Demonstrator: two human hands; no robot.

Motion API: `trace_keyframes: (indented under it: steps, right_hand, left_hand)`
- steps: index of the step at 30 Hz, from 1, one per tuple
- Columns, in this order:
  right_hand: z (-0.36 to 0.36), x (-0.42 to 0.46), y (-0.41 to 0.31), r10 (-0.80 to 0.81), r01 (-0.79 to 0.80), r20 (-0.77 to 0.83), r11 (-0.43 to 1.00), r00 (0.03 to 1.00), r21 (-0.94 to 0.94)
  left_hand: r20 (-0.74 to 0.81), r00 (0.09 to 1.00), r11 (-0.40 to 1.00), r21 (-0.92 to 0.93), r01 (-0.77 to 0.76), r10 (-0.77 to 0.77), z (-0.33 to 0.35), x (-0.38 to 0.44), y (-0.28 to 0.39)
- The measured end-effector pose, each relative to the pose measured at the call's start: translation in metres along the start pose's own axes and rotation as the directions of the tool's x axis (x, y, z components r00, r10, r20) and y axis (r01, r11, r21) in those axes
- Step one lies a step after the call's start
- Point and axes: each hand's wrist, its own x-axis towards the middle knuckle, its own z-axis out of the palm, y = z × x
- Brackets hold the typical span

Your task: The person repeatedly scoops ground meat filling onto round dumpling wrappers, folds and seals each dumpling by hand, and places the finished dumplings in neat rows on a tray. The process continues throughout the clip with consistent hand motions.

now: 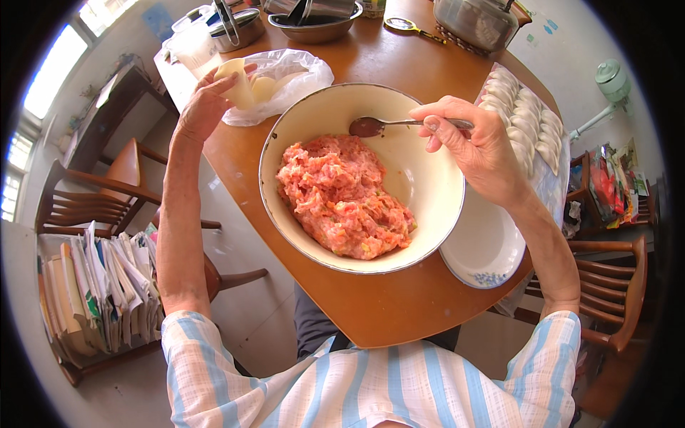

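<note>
My left hand (pixel 206 104) holds a thin dough wrapper (pixel 235 83) upright between thumb and fingers, at the near left side of an open plastic bag (pixel 316 72) with more wrappers (pixel 263 88) inside. In my right hand (pixel 471 142) is the handle of a metal spoon (pixel 369 127), its bowl inside a large cream enamel basin (pixel 433 235). Pinkish minced filling (pixel 342 198) with orange and green bits lies in the left and lower part of the basin. Folded dumplings (pixel 522 120) sit in rows on a covered tray at the right, partly behind my right hand.
A white floral dish (pixel 481 246) sits at the basin's lower right, partly under its rim. Farther back are a metal bowl (pixel 316 32), a lidded pot (pixel 238 29), a magnifying glass (pixel 401 24) and a large pot (pixel 476 24). Wooden chairs flank the table (pixel 364 315).
</note>
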Motion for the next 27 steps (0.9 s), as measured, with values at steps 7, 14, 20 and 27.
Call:
trace_keyframes:
  steps: [7, 14, 20, 27]
  right_hand:
    - [-0.001, -0.001, -0.001, 0.154, -0.154, 0.016, 0.988, 0.988, 0.025]
    - [-0.005, 0.006, 0.001, 0.225, -0.223, -0.014, 0.972, 0.974, 0.074]
    - [-0.009, 0.012, 0.003, 0.335, -0.333, 0.027, 0.917, 0.942, 0.219]
    - [-0.015, 0.018, 0.013, 0.329, -0.342, 0.095, 0.881, 0.939, 0.327]
  left_hand:
    - [0.006, 0.996, 0.983, -0.159, -0.088, 0.09, -0.005, -0.004, 0.004]
    - [-0.204, 0.976, 0.694, -0.693, -0.195, 0.07, 0.075, -0.072, 0.031]
    - [-0.097, 0.989, 0.464, -0.875, -0.137, 0.109, 0.142, -0.121, 0.025]
    - [-0.161, 0.971, 0.448, -0.865, -0.226, 0.177, 0.144, -0.121, 0.022]
